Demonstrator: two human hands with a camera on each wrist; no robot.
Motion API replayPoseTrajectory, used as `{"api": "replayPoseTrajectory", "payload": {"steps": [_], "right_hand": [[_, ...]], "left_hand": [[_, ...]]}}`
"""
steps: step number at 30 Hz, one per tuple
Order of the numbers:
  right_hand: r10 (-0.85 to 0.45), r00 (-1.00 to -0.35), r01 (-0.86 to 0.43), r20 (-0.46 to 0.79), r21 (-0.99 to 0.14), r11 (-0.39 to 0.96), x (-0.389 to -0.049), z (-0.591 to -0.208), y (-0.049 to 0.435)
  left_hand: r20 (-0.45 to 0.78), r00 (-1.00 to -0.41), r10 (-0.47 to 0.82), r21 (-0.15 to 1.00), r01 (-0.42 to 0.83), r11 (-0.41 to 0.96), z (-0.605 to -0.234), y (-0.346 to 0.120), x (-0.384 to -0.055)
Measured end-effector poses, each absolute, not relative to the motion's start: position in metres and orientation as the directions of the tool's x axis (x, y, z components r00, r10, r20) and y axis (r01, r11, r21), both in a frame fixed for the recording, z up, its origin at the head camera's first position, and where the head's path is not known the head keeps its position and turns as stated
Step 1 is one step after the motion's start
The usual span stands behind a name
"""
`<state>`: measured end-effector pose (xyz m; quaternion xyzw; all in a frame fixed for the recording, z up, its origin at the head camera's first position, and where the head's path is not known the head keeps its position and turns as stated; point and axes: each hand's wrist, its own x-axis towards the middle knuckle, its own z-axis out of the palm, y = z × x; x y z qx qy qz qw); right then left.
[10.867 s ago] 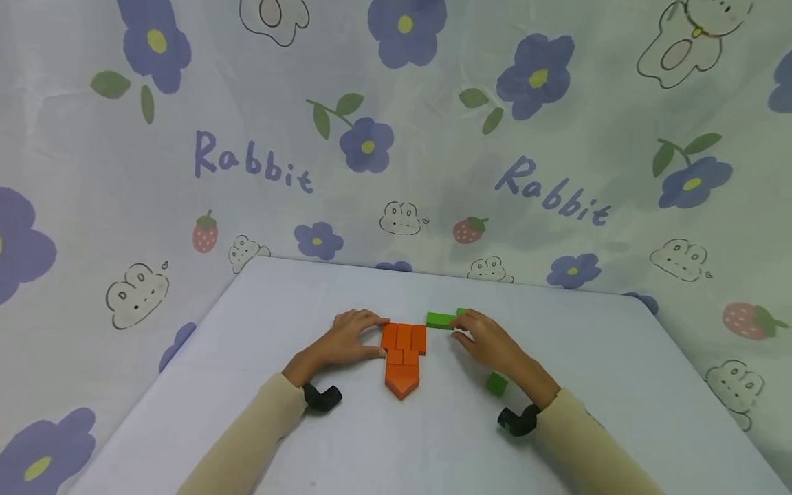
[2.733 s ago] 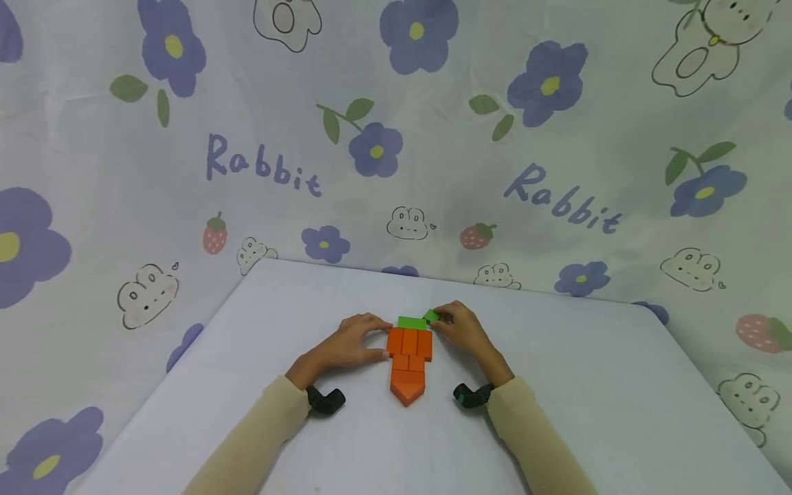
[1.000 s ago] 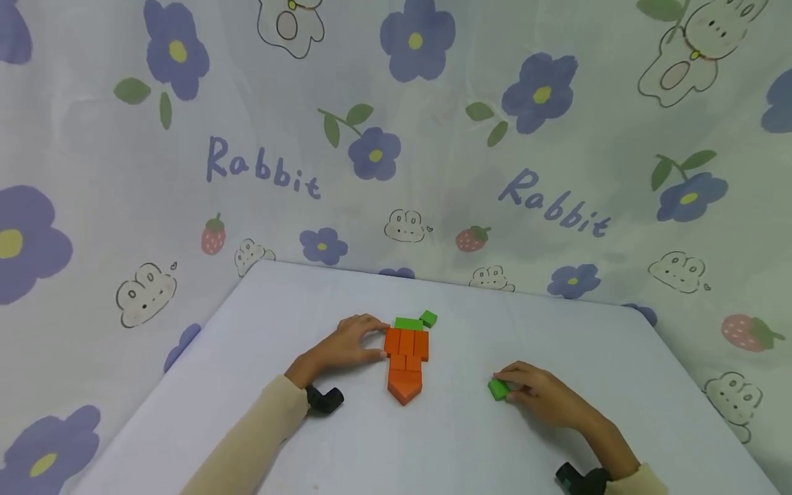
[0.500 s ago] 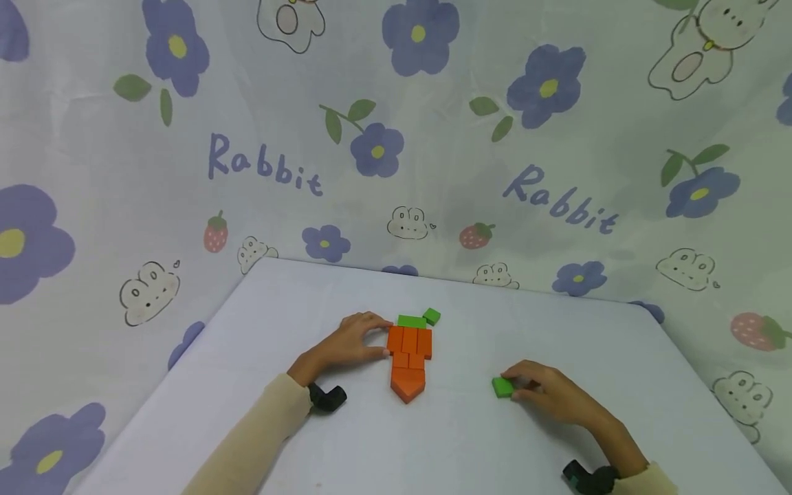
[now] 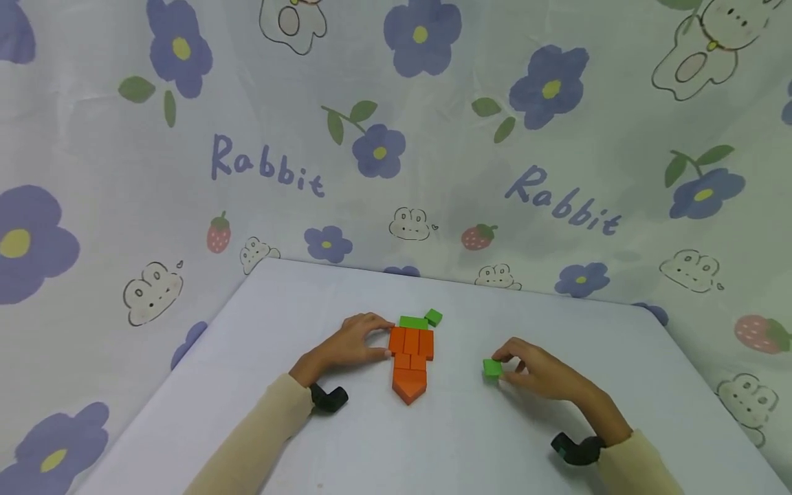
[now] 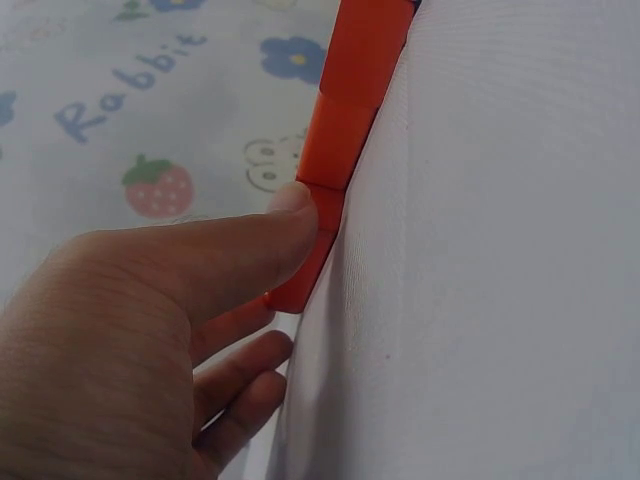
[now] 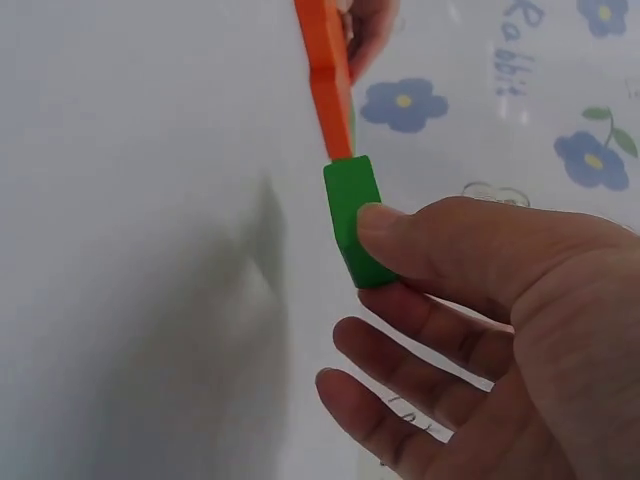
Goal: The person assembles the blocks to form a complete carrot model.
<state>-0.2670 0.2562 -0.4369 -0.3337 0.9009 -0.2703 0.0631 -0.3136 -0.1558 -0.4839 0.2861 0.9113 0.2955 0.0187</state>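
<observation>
Several orange blocks point(image 5: 410, 361) lie together on the white table, wide at the far end and pointed at the near end. My left hand point(image 5: 353, 342) holds their far left side, index fingertip at the top corner, thumb at the step below. In the left wrist view the thumb tip presses an orange block point(image 6: 325, 206). A flat green block point(image 5: 413, 322) lies along the far end, with a small green block point(image 5: 434, 317) set at an angle at its right corner. My right hand point(image 5: 544, 371) pinches another green block point(image 5: 492, 369) between thumb and fingers, right of the orange shape.
The white table point(image 5: 334, 447) carries the blocks and ends at a back edge before a patterned fabric backdrop point(image 5: 427, 172). Black wrist cameras sit on both wrists, the left one point(image 5: 330, 399) and the right one point(image 5: 577, 449), close over the tabletop.
My right hand set the small green block at the top right corner, went to another green block on the right, gripped it and has moved it slightly away and left. The left hand has stayed put.
</observation>
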Motion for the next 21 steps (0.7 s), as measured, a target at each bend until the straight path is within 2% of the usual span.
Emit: {"api": "replayPoseTrajectory", "payload": {"steps": [5, 12, 21], "right_hand": [[-0.625, -0.778, -0.569, 0.062, -0.49, 0.66, -0.288, -0.417, 0.232], [-0.657, -0.749, -0.614, 0.085, -0.46, 0.641, -0.319, -0.393, 0.195], [-0.658, -0.744, -0.624, 0.115, -0.472, 0.623, -0.354, -0.391, 0.151]], "left_hand": [[0.133, -0.836, 0.532, 0.55, 0.509, 0.662, -0.484, -0.156, -0.314], [0.134, -0.83, 0.541, 0.552, 0.516, 0.655, -0.486, -0.155, -0.315], [0.137, -0.832, 0.538, 0.543, 0.517, 0.661, -0.486, -0.156, -0.315]]}}
